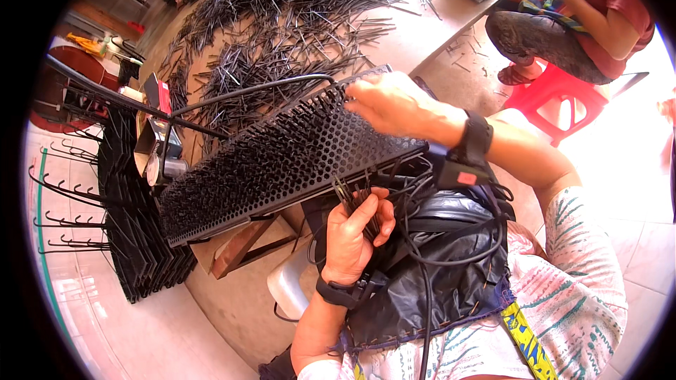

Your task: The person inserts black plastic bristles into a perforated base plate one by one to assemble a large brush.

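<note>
Beside the near edge of a perforated black board (373,144), the left hand (352,236) pinches a bunch of thin dark sticks (349,198) between thumb and fingers, their ends pointing up toward the rim. The right hand (398,107) reaches over the board's right part; whether its fingers hold a stick I cannot tell. The board lies slantwise across the middle, its left stretch crowded with upright sticks (239,176), its right showing bare round holes. Beyond, a heap of loose sticks (282,56) spreads over a table (422,35). Black racks (144,239) with hooked rods stand at left; a co-worker (623,21) and a red stool (584,102) appear at upper right.
</note>
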{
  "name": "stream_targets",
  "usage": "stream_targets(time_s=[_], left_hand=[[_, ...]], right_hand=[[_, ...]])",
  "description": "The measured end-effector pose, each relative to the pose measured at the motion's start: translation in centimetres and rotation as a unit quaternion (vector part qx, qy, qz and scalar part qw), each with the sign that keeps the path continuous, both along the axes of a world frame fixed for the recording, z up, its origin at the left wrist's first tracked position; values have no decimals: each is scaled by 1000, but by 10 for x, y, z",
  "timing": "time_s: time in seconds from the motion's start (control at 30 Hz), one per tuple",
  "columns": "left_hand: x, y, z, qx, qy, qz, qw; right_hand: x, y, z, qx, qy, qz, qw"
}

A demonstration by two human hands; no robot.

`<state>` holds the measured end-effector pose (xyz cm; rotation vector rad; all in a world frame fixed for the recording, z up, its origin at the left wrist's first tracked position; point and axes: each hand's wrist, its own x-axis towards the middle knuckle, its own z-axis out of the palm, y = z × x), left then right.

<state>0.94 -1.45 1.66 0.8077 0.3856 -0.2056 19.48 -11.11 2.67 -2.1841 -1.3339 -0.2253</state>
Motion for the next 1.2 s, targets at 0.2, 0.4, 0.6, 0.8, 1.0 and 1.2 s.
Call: stream_targets(time_s=[0.2, 0.4, 0.6, 0.8, 1.0, 1.2], left_hand=[[-1, 2, -2, 22, -20, -6, 1000], [-1, 0, -2, 42, -52, 4, 998], [-1, -1, -2, 32, -28, 43, 998], [0, 0, -1, 25, -3, 46, 999], [0, 0, -2, 13, 5, 41, 999], [0, 0, -2, 11, 11, 43, 999]], right_hand=[[-49, -21, 17, -10, 357, 200, 912], [-46, -27, 12, 22, 440, 161, 883], [-39, -32, 6, 162, 601, 52, 781], [-11, -21, 5, 264, 376, -52, 887], [10, -5, -12, 271, 151, -81, 947], [9, 11, -13, 276, 75, -45, 957]])
